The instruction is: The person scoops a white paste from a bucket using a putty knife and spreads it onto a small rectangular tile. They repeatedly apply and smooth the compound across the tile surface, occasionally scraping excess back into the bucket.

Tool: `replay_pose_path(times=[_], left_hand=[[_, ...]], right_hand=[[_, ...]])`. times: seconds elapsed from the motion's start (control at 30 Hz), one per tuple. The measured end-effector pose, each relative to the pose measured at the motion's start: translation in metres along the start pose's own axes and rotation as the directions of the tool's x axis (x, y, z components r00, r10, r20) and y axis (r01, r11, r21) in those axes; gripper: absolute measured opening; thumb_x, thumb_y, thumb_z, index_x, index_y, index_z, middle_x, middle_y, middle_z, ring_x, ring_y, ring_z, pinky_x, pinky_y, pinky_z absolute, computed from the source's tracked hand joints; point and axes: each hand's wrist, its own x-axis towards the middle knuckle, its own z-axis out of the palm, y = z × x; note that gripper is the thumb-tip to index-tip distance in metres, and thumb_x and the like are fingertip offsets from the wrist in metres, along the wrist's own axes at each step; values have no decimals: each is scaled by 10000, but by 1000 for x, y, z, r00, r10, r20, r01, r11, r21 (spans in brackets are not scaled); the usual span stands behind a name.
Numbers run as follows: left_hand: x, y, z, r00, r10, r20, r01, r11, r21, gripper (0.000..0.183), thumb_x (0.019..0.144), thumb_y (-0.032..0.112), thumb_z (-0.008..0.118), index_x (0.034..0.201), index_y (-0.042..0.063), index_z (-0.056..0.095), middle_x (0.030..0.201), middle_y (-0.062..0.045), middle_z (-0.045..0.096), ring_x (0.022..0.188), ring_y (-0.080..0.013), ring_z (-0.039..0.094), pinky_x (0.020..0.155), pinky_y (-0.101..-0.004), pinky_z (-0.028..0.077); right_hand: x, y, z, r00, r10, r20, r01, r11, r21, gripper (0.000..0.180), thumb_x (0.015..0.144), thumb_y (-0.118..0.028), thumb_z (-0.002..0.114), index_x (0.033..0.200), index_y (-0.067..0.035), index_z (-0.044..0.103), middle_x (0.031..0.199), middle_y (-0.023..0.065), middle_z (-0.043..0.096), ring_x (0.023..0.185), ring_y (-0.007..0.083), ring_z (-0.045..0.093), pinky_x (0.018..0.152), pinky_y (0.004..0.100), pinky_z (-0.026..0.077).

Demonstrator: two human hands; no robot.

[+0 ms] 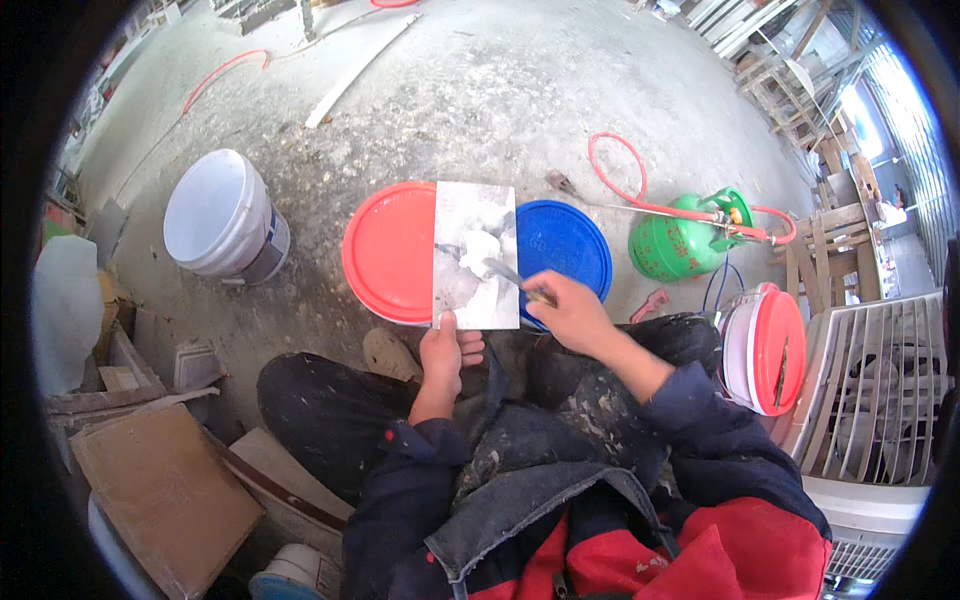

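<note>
A flat rectangular board (480, 307) with white paste (480, 251) on its middle lies across a red bucket lid (390, 251) and a blue bucket lid (566, 259). My left hand (446, 352) grips the board's near left corner, thumb on top and fingers at its edge. In my right hand (566, 311) is a small tool, seemingly a spatula or putty knife (506, 271), with its blurred blade touching the paste. The hand covers most of its handle.
A white plastic bucket (225, 217) stands on the left. At right are a green gas cylinder (675, 240) with a red hose and torch, a red-lidded bucket (776, 352) and a slatted plastic crate (870, 390). Cardboard (165, 495) lies at lower left; a long white strip (364, 71) lies ahead.
</note>
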Motion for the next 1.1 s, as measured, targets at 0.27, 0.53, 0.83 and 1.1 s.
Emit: replay_pose_path(times=[0.27,0.53,0.83,1.1], left_hand=[[-9,4,-3,999,-7,-36,7,1000,-7,530,1053,446,439,1166,-59,549,970,-200,690,789,-289,705,606,-391,596],[-8,8,-2,1000,-25,0,25,1000,11,561,1055,451,429,1278,-58,502,1097,-221,646,963,-329,673,748,-443,585],[-16,21,14,970,121,212,10,847,-532,528,1004,323,476,1398,-26,438,1322,-219,582,1175,-387,609,935,-532,542],[-32,66,29,807,348,477,-39,838,-544,699,786,67,557,1443,-72,365,1425,-255,505,1292,-436,526,1032,-614,484]], right_hand=[[-65,0,56,652,588,479,-562,-50,826,257,985,-169,549,1224,-78,530,905,120,655,611,174,571,468,275,431],[62,37,31,664,589,461,-567,-6,824,237,966,-157,549,1184,-67,566,893,116,665,570,140,549,410,235,415],[50,21,-32,996,-84,33,78,985,157,279,887,-184,644,1132,-70,714,972,154,714,841,269,679,761,356,513],[36,17,-35,994,-95,-51,104,972,209,309,886,-127,661,1188,-69,693,1012,117,691,905,203,667,809,327,514]])
